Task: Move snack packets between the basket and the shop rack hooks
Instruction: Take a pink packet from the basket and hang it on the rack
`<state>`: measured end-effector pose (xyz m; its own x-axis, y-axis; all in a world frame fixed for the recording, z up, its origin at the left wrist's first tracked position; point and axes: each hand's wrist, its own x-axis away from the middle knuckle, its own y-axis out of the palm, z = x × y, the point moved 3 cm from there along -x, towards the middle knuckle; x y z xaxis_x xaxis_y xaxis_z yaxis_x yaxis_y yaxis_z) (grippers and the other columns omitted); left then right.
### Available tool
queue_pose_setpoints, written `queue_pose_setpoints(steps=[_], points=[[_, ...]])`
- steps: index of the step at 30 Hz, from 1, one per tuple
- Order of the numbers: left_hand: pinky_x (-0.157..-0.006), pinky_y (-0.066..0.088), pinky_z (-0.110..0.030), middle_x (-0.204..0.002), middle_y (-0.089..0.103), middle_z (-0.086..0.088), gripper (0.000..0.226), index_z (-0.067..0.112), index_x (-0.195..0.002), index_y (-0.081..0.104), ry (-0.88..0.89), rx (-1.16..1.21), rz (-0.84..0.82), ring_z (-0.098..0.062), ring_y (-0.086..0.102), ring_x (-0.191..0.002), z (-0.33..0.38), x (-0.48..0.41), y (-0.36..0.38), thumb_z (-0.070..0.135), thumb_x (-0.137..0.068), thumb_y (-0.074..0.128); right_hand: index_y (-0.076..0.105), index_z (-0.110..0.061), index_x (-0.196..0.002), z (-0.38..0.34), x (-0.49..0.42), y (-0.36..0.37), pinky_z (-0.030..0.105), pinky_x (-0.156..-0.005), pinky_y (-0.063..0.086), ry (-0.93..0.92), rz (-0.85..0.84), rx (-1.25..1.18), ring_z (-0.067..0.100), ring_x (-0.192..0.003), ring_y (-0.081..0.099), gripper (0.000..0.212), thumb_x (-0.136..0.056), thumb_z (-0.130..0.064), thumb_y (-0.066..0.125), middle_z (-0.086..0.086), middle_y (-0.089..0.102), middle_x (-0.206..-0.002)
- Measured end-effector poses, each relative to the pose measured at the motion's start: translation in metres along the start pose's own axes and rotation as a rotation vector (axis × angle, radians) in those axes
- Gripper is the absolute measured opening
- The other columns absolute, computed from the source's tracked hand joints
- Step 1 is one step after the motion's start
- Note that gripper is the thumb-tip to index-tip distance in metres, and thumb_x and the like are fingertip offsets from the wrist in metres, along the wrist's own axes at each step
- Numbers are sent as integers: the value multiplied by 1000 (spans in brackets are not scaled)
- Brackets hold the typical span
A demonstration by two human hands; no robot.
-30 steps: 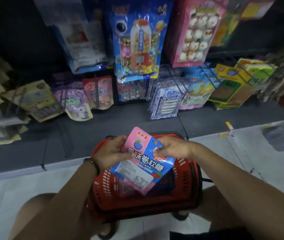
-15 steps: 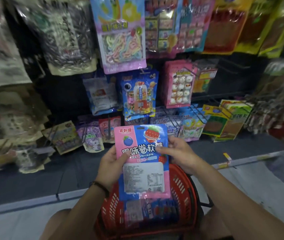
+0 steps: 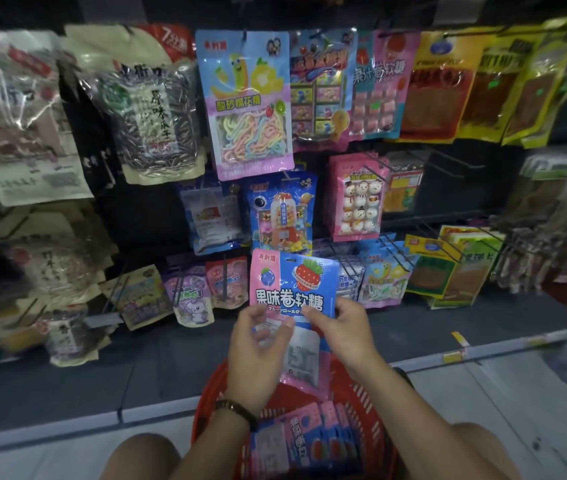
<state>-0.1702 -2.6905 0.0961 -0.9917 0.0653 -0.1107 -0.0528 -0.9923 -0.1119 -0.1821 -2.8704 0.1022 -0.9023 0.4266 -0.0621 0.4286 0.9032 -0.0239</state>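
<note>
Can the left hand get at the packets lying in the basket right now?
Probably not yet: the left hand grips the raised packet with the right hand. Once freed, the way down looks open; the basket packets lie uncovered.

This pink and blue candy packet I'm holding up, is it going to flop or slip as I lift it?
Probably fairly stiff: the candy packet stands upright above the right hand pinching its middle. Likely light, since a pinch seems to carry it. Its glossy film may be slippery.
</note>
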Motion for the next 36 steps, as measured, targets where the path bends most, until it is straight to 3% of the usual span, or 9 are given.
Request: queue_pose_setpoints(steps=[4,8,13,16,20,27,30,33,36], points=[[-108,57,-42,-136,70,6,56,28,-140,59,-9,196,-233,-14,68,-128,12,2,18,45,-90,77,81,-28,-108,-7,10,21,22,-85,59,-83,-209,46,4,-98,76,14,-99,-20,74,-13,82,-103],[-109,56,-47,-136,72,6,43,26,-138,62,39,142,-173,-12,68,-127,9,-9,6,33,-98,76,75,-24,-132,-4,10,19,26,-107,53,-7,-375,-51,9,-125,69,38,-104,-36,53,-9,77,-128],[-106,56,-52,-121,79,4,27,22,-129,71,0,73,-70,-19,73,-116,4,-32,-8,16,-112,51,72,-21,-128,-3,-10,7,40,-101,57,-46,-163,202,13,-107,72,30,-100,-32,70,-4,76,-116],[-98,60,-52,-116,81,-1,29,20,-130,70,-116,124,-97,-23,77,-109,-7,-44,-14,20,-113,47,54,-18,-144,-5,-28,-15,41,-104,53,-7,43,317,14,-118,61,59,-94,-33,81,-4,61,-131],[-67,56,-16,-91,80,10,30,14,-129,69,-137,90,-172,3,71,-72,-10,-58,-13,13,-113,44,70,-13,-121,4,-53,-24,56,-92,62,34,24,171,26,-95,77,25,-99,-24,75,9,78,-102],[-60,58,-24,-77,75,8,20,34,-108,75,-21,-53,-167,-14,70,-67,-25,-91,-10,23,-109,59,76,-13,-103,28,-80,-25,43,-77,64,-34,-39,310,21,-87,75,13,-102,-25,71,-2,79,-94],[-71,63,-34,-82,76,6,16,35,-109,79,37,-238,-140,-17,73,-71,-46,-115,-6,26,-105,66,72,-15,-94,47,-92,-26,29,-64,57,18,-70,276,12,-66,70,9,-102,-14,70,-5,76,-76],[-83,65,-37,-94,78,8,15,22,-111,81,24,-260,-143,-12,74,-84,-68,-135,4,17,-103,69,69,-9,-102,72,-106,-25,37,-75,61,95,-71,157,17,-82,79,7,-105,-15,66,15,78,-97],[-94,63,-45,-108,79,0,18,23,-108,80,-88,-157,-231,-18,78,-98,-100,-150,13,13,-105,65,70,-22,-100,97,-119,-21,44,-88,62,106,-83,144,25,-96,79,7,-104,-26,67,11,78,-102]])
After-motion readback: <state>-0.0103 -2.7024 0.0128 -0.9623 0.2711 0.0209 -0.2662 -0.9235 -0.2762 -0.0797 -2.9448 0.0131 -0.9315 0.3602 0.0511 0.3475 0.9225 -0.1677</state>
